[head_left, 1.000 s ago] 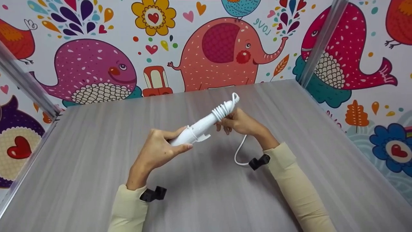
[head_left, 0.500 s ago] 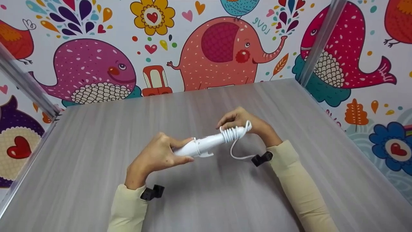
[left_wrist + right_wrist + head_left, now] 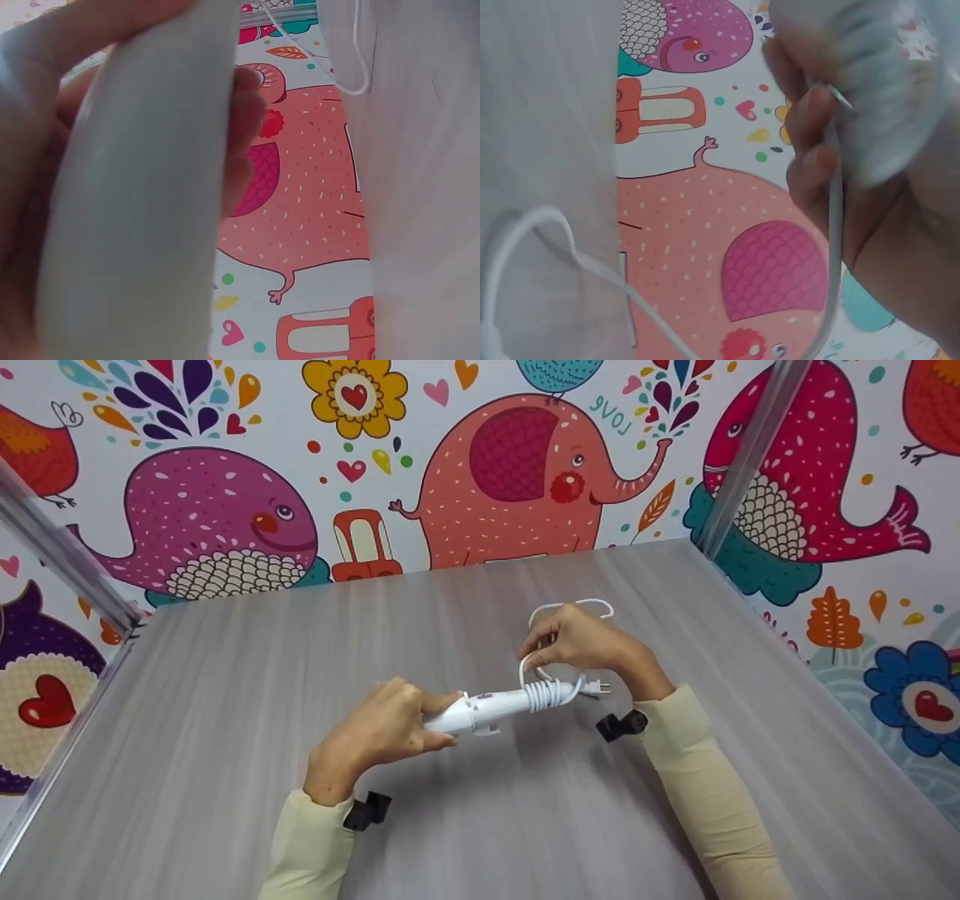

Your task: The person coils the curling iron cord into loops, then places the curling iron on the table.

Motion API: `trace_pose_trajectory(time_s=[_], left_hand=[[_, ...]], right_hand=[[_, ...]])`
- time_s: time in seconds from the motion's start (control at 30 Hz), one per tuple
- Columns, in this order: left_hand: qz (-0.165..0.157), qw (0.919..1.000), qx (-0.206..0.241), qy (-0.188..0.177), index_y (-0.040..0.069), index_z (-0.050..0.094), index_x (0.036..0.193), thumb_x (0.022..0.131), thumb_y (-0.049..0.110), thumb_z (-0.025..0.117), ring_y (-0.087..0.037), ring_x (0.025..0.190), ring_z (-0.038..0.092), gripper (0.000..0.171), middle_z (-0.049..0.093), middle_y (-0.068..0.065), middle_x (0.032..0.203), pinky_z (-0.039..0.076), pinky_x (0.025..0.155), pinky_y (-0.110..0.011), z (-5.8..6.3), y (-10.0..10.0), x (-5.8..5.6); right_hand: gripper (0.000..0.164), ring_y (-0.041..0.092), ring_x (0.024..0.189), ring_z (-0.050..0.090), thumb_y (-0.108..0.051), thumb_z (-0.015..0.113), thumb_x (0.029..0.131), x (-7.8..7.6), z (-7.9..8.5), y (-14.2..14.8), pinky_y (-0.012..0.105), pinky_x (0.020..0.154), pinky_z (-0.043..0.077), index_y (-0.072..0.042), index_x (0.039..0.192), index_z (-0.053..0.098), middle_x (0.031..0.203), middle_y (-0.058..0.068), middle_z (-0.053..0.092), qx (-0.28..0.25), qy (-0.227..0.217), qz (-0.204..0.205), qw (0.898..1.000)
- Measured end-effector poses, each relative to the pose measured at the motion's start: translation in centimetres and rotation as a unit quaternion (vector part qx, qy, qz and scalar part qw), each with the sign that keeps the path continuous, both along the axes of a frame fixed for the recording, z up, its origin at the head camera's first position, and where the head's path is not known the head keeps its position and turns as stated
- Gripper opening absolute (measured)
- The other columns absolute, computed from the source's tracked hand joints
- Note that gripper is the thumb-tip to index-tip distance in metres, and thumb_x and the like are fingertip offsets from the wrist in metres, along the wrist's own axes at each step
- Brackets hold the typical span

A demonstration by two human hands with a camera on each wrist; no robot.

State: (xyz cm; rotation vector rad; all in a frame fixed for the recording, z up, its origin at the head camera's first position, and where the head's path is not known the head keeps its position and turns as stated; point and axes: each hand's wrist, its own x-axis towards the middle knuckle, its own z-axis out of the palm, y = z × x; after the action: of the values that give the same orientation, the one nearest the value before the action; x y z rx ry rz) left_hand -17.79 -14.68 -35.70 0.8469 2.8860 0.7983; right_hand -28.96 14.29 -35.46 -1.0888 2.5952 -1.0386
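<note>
My left hand grips the thick end of a white, wand-shaped electric appliance. Its smooth body fills much of the left wrist view. A small tab sticks out below its middle. Several turns of white power cord wrap its narrow end, which points right. Just above those turns, my right hand pinches the cord between thumb and fingers. In the right wrist view, a straight length of cord runs down from the fingers. A two-prong plug shows beyond the narrow end.
Both hands are over a grey wood-grain table. A loop of loose cord lies past the right hand. Printed cartoon walls close off the back and sides, with metal posts at the corners. Black wrist mounts sit at the sleeves.
The appliance's narrow end has swung down toward level. My right hand has carried the cord around to the far side, from hanging below the forearm. The plug has come into view.
</note>
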Motion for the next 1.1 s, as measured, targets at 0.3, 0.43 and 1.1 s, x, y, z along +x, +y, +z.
trace_pose_trajectory(time_s=[0.3, 0.43, 1.1], left_hand=[[0.059, 0.9978, -0.015, 0.024, 0.010, 0.071, 0.123, 0.075, 0.027, 0.088, -0.013, 0.067, 0.059, 0.054, 0.078, -0.011, 0.099, 0.048, 0.061, -0.030, 0.1, 0.9, 0.1], [0.083, 0.9948, -0.023, 0.054, 0.009, 0.072, 0.123, 0.075, 0.028, 0.088, -0.017, 0.064, 0.059, 0.054, 0.078, -0.012, 0.093, 0.047, 0.059, -0.032, 0.2, 1.3, 0.2], [0.241, 0.9508, 0.079, 0.178, 0.007, 0.070, 0.126, 0.078, 0.031, 0.086, -0.029, 0.068, 0.071, 0.057, 0.077, -0.019, 0.098, 0.057, 0.061, -0.044, -0.5, 2.0, -0.1]], right_hand=[[0.018, 0.017, 0.082, 0.071, -0.013, 0.083, 0.082, 2.7, 1.3, -1.8, 0.032, 0.071, 0.058, -0.010, 0.099, 0.081, 0.093, 0.004, 0.078, 0.040, 0.169, -0.025, 0.985], [0.018, 0.018, 0.081, 0.071, -0.012, 0.081, 0.084, 3.3, 1.3, -2.5, 0.032, 0.071, 0.059, -0.008, 0.101, 0.080, 0.093, 0.006, 0.076, 0.026, 0.208, -0.041, 0.977], [0.022, 0.014, 0.068, 0.060, -0.010, 0.068, 0.093, 2.3, 0.0, -3.8, 0.019, 0.062, 0.049, -0.002, 0.112, 0.076, 0.091, 0.015, 0.075, -0.205, 0.043, -0.116, 0.971]])
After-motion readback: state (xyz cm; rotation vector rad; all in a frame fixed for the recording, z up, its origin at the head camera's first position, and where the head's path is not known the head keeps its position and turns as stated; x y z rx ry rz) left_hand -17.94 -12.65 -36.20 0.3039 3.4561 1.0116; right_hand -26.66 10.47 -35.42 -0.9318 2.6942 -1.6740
